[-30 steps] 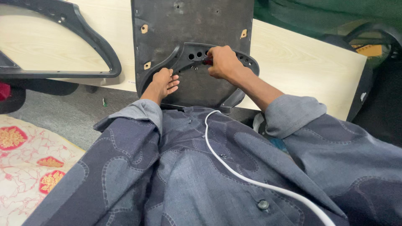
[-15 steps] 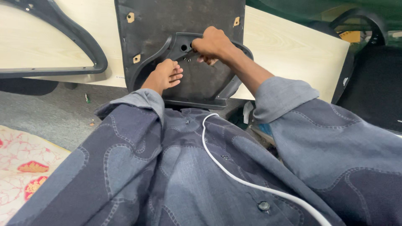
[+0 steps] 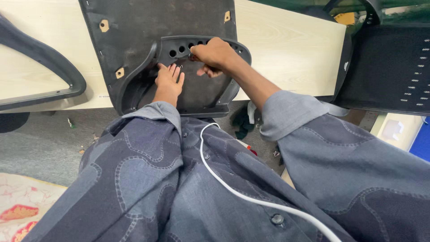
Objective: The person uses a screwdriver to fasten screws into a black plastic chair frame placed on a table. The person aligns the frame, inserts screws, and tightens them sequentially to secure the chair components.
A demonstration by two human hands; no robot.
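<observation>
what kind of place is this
Probably a furniture assembly workshop for office chairs. An upturned chair seat with a black plastic bracket lies on a pale wooden table, loose armrest frames alongside, and a mesh chair back at the right.

Site: furniture assembly workshop | Evidence: upturned chair seat base and loose armrest frame on pale wood worktable; mesh chair back alongside | Floor: grey, littered with scraps
</observation>
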